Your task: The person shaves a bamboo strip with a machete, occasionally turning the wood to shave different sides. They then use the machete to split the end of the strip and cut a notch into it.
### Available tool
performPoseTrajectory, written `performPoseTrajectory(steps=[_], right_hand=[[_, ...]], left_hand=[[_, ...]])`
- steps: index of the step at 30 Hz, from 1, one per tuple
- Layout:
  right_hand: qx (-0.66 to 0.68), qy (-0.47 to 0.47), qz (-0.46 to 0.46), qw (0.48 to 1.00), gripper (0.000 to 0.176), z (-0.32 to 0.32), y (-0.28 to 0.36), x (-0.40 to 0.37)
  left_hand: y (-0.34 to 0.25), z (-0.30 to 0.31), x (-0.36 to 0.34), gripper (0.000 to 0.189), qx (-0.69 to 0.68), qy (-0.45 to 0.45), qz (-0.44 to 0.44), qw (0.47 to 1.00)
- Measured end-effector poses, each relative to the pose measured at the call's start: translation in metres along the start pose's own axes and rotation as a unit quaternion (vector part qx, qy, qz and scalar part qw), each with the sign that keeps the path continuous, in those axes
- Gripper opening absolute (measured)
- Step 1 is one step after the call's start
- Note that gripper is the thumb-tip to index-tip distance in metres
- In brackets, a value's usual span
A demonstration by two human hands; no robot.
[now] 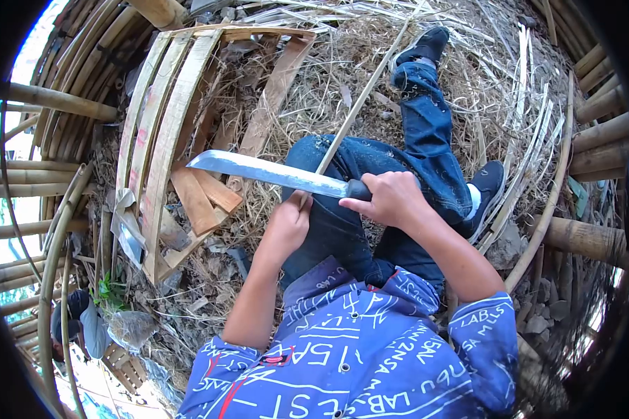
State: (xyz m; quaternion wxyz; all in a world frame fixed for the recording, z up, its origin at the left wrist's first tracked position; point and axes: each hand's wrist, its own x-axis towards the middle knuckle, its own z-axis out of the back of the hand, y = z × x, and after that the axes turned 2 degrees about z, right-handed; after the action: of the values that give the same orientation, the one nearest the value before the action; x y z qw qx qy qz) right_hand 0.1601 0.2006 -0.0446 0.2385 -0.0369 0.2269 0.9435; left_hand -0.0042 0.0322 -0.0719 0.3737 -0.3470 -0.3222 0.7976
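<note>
My right hand is wrapped round the dark handle of a long machete, whose blade points left and lies across a thin bamboo strip. The pale strip runs from my lap up to the top of the view, over my jeans. Just below the blade, my left hand pinches the strip's near end. Blade and strip cross close to my left fingertips; whether the edge touches the strip I cannot tell.
A slatted wooden crate stands at the left, with loose wood pieces by it. Shavings cover the ground. Long split strips lie at the right. Bamboo poles line both sides. A plastic bag is at lower left.
</note>
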Motion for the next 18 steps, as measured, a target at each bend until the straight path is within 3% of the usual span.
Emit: performPoseTrajectory(steps=[4, 6, 8, 10, 14, 18], right_hand=[[-0.043, -0.078, -0.057, 0.994, 0.066, 0.004, -0.029, -0.001], [0.001, -0.107, -0.161, 0.981, 0.066, 0.020, -0.061, 0.003], [0.017, -0.117, -0.177, 0.977, 0.066, 0.025, -0.095, 0.006], [0.004, -0.130, -0.180, 0.975, 0.067, 0.024, -0.087, 0.000], [0.071, -0.100, -0.128, 0.984, 0.070, 0.005, -0.047, -0.009], [0.037, -0.028, -0.024, 0.999, 0.069, -0.011, 0.011, -0.005]], left_hand=[[0.000, 0.006, -0.005, 0.024, -0.004, 0.023, 0.044, 0.999], [-0.006, 0.007, -0.005, 0.023, -0.004, 0.021, 0.043, 0.999], [-0.013, 0.007, 0.001, 0.022, 0.029, 0.019, 0.040, 0.999], [-0.011, 0.007, 0.004, 0.022, 0.027, 0.025, 0.035, 0.999], [-0.010, 0.000, 0.000, 0.020, 0.049, -0.008, 0.016, 0.999], [-0.006, 0.001, -0.002, 0.022, -0.001, -0.004, 0.021, 1.000]])
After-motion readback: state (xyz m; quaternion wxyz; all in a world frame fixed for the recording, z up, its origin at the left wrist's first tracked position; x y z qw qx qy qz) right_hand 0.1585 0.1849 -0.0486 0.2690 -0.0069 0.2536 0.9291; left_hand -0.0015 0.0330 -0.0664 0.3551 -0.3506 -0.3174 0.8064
